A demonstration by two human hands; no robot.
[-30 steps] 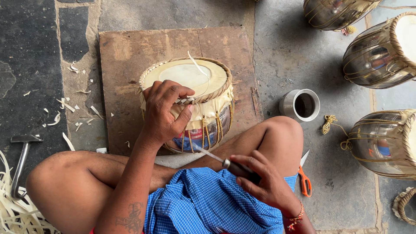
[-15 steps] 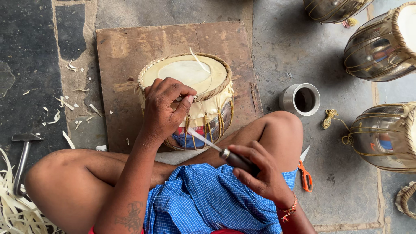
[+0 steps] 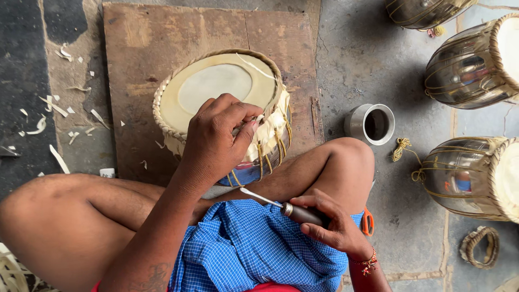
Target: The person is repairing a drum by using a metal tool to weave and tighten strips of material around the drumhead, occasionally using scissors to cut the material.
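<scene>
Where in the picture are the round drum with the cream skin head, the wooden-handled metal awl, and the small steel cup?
Round drum with cream skin head (image 3: 213, 86), head view, centre of the skin.
Wooden-handled metal awl (image 3: 300, 212), head view, dark handle.
Small steel cup (image 3: 354, 121), head view, outer wall.

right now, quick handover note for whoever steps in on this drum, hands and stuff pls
Left hand: gripping the pale strap lacing at the near rim of the cream-skinned metal drum.
Right hand: holding the wooden-handled metal awl above the lap, tip clear of the drum.
Drum sits on the brown wooden board.
Steel cup and orange-handled scissors lie by the right knee.
Done: skin on, woven rim in place, some lacing.
Left: the lacing is still being worked.
</scene>
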